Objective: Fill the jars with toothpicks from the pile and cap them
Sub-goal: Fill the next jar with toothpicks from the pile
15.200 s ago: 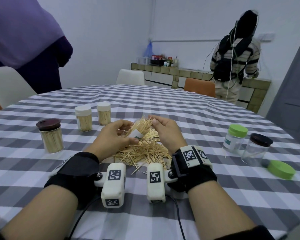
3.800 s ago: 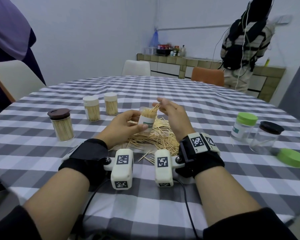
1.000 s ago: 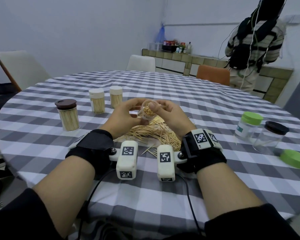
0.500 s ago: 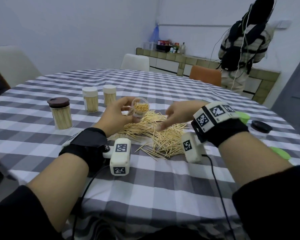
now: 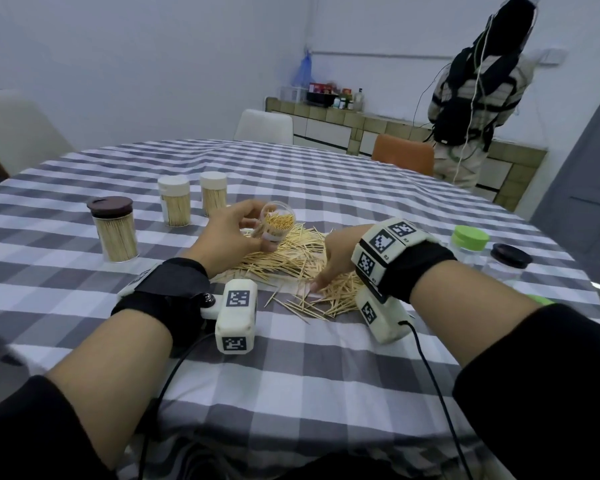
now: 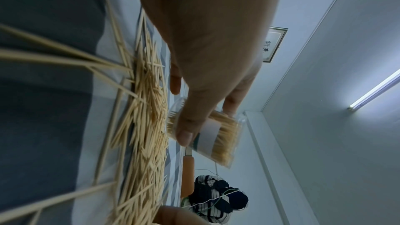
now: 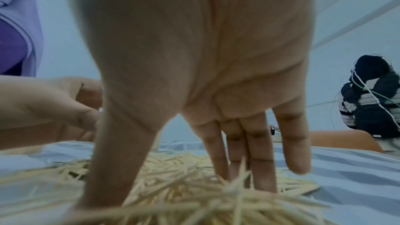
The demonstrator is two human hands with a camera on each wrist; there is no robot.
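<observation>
My left hand (image 5: 229, 233) grips a small clear jar (image 5: 278, 223), tilted with its open mouth toward me and packed with toothpicks. In the left wrist view the thumb (image 6: 186, 126) and fingers wrap that jar (image 6: 216, 134) above the pile (image 6: 147, 109). The loose toothpick pile (image 5: 291, 261) lies on the checked tablecloth (image 5: 291, 358) at the centre. My right hand (image 5: 329, 265) reaches down into the pile's near right side. In the right wrist view its fingers (image 7: 259, 160) are straight, the thumb is spread, and the tips press into the toothpicks (image 7: 173, 177). No cap is on the held jar.
Three filled, capped jars stand at the left: one brown-lidded (image 5: 113, 230) and two white-lidded (image 5: 174, 200) (image 5: 213, 194). At the right stand a green-lidded jar (image 5: 470, 242) and a black-lidded jar (image 5: 510, 261), with a loose green lid (image 5: 539, 299) behind my forearm. A person (image 5: 475, 81) stands at the far counter.
My right hand left the jar, swung right and dropped onto the pile. The left hand keeps the jar raised, its mouth turned toward me.
</observation>
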